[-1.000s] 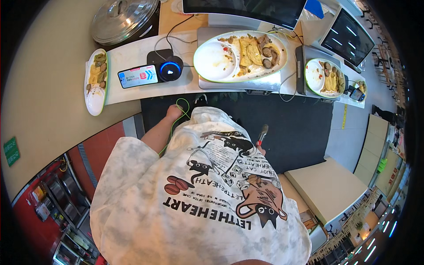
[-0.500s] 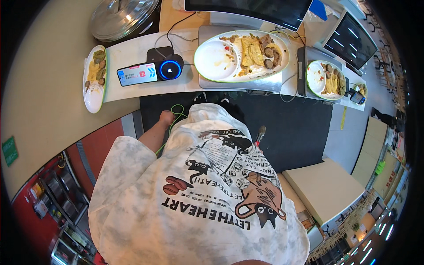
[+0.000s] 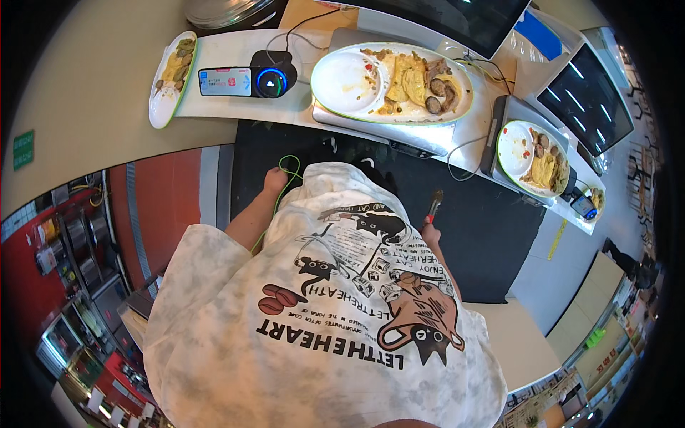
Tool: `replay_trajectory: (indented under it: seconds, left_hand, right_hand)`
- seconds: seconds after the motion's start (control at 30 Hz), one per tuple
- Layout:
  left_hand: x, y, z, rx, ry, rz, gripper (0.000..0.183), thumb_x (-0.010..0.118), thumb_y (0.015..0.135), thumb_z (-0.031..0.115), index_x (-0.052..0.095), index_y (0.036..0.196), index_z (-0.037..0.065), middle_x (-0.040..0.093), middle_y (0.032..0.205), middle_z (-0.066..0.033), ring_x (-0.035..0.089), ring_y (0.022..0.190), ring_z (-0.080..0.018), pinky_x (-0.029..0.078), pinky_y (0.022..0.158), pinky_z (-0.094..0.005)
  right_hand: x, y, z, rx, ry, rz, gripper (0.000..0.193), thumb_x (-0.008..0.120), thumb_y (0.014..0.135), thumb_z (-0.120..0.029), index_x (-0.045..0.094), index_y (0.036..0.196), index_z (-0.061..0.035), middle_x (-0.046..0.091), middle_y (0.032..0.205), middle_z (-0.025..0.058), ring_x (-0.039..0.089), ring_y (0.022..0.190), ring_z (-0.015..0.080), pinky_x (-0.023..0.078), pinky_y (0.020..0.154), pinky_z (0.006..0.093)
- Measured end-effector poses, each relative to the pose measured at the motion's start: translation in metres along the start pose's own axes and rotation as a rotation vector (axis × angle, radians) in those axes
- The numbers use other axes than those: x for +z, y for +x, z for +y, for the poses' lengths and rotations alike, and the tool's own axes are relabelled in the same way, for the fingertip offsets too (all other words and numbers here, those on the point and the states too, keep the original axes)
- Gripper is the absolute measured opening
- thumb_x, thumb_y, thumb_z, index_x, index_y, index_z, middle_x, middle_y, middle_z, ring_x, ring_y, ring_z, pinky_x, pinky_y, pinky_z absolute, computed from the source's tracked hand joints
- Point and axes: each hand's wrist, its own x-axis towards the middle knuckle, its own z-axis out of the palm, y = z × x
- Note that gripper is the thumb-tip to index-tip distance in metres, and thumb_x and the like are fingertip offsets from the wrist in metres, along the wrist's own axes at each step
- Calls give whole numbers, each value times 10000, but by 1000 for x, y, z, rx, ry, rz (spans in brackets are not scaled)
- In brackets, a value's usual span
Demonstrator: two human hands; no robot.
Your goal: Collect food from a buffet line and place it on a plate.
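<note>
Low on the right, my right hand [image 3: 429, 232] is closed around the red grip of what look like metal tongs [image 3: 437, 202], which point up and away from me. On the left, my left hand [image 3: 275, 179] hangs low with its fingers curled, beside a looped green cord [image 3: 290, 165]; whether it holds the cord I cannot make out. Both hands are below the counter's near edge, apart from the plates. Ahead, a large oval plate [image 3: 345, 103] of leftover egg and sliced sausage rests on a silver weighing plate [image 3: 399, 133].
More food plates stand at the counter's left end [image 3: 165, 107] and on the right [image 3: 511, 153]. A phone [image 3: 225, 82] lies by a round payment device [image 3: 272, 83] with a blue ring. Screens [image 3: 457, 21], cables and a lidded pot [image 3: 228, 13] stand behind. Black mat [image 3: 471, 235] covers the floor.
The view has shifted, so the counter sits higher and more tilted. My right hand and more of the tongs now show beside my shirt. My left hand stays low near the cord.
</note>
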Motion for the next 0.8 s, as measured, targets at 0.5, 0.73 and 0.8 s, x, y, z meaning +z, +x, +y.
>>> replay_trajectory:
  seconds: [0.5, 0.73, 0.8]
  left_hand:
    - [-3, 3, -34, 133, 259, -84, 334, 407, 747, 189, 593, 906, -38, 579, 954, -232, 542, 937, -336, 408, 791, -352]
    - [-5, 5, -22, 182, 250, -84, 358, 395, 755, 196, 577, 954, -39, 574, 969, -225, 545, 926, -324, 414, 778, -350]
    - [-7, 5, -23, 181, 227, -67, 359, 393, 759, 198, 574, 957, -41, 573, 972, -223, 546, 922, -319, 416, 770, -347]
  right_hand:
    - [0, -17, -25, 153, 59, 4, 430, 561, 798, -382, 445, 558, -44, 412, 461, 47, 381, 338, 143, 292, 307, 270]
    - [8, -25, -17, 113, -70, 11, 406, 578, 788, -356, 465, 577, -28, 437, 462, 56, 404, 341, 152, 290, 309, 292]
    - [9, -28, -20, 167, -1, 67, 381, 580, 791, -344, 476, 611, -25, 436, 471, 52, 396, 338, 145, 284, 306, 290]
